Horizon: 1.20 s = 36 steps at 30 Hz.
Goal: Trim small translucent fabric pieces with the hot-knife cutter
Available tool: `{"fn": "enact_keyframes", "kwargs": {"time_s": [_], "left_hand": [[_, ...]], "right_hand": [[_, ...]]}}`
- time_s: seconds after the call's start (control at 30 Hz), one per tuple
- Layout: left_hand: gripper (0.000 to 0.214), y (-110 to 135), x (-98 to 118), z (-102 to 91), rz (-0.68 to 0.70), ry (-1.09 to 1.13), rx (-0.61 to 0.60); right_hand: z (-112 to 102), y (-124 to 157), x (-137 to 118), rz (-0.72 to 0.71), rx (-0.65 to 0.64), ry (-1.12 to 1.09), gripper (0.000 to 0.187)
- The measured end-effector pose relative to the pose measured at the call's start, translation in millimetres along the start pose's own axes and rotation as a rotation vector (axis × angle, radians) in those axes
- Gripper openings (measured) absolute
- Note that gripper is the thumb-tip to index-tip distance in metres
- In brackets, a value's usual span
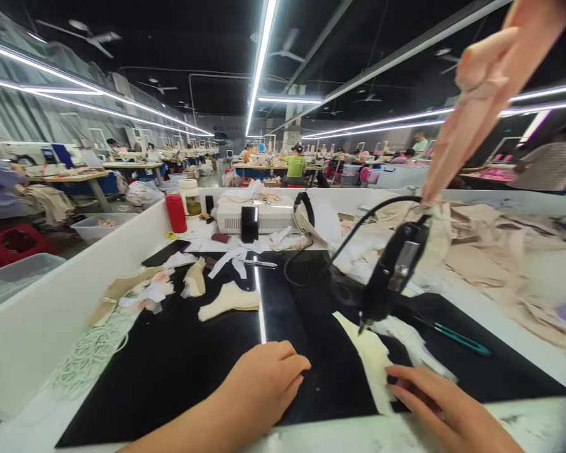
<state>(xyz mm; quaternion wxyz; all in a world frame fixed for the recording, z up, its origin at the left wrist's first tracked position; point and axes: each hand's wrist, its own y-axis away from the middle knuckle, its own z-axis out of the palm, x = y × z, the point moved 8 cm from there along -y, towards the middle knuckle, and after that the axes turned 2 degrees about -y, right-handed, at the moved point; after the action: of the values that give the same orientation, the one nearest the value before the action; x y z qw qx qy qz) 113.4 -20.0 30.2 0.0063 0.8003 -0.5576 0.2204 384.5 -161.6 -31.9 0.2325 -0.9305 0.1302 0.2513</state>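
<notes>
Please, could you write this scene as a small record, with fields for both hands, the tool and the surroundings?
Left hand: left hand over a flat black mat, no item visible in it
Right hand: right hand, fingertips at the edge of a cream, curved, fabric-like piece; grip unclear
Tool: black elongated tool below a knotted pink cloth strip
Mat's left: tangled pale-green cord

A dark ceiling [188, 44] spans the hall, with a bright tube light [263, 53] running towards 12 o'clock and a ceiling fan [93, 41] between 10 and 11. Pleated grey sheeting [28, 91] covers the side at 10. At 12, a pale pillar [292, 136] rises beyond a worktable [270, 167] on grey floor [223, 172]. A red stool [21, 246] stands at 9.
</notes>
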Motion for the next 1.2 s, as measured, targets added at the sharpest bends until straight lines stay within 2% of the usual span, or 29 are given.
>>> {"fn": "enact_keyframes", "kwargs": {"time_s": [0.03,0.1,0.2,0.33,0.5,0.63,0.93,1.2], "left_hand": [[0.021,-2.1,9.7,7.6,0.030,-0.014,-0.027],[0.019,-6.7,28.1,20.9,0.105,-0.056,-0.073],[0.023,-15.1,48.0,35.5,0.186,-0.114,-0.124],[0.027,-29.3,58.4,44.7,0.177,-0.154,-0.158],[0.023,-42.1,59.5,52.1,0.117,-0.233,-0.194],[0.028,-47.0,58.1,57.5,0.089,-0.305,-0.233],[0.037,-51.8,57.9,52.4,-0.027,-0.226,-0.327],[0.020,-58.3,42.5,59.6,-0.182,0.066,-0.153]], "right_hand": [[1.0,-0.6,-4.8,0.009,-0.045,0.007,0.039],[6.9,-1.5,-25.7,-0.063,-0.134,0.034,0.031],[8.5,-1.8,-53.7,-0.156,-0.085,0.120,0.031],[12.4,0.7,-67.6,-0.179,-0.035,0.174,0.037],[10.3,1.8,-70.8,-0.155,-0.024,0.162,0.033],[7.2,1.6,-72.0,-0.123,-0.023,0.122,0.029],[5.9,2.5,-73.9,-0.057,-0.035,0.079,0.026],[6.4,4.5,-68.8,-0.018,-0.050,0.041,0.024]]}}
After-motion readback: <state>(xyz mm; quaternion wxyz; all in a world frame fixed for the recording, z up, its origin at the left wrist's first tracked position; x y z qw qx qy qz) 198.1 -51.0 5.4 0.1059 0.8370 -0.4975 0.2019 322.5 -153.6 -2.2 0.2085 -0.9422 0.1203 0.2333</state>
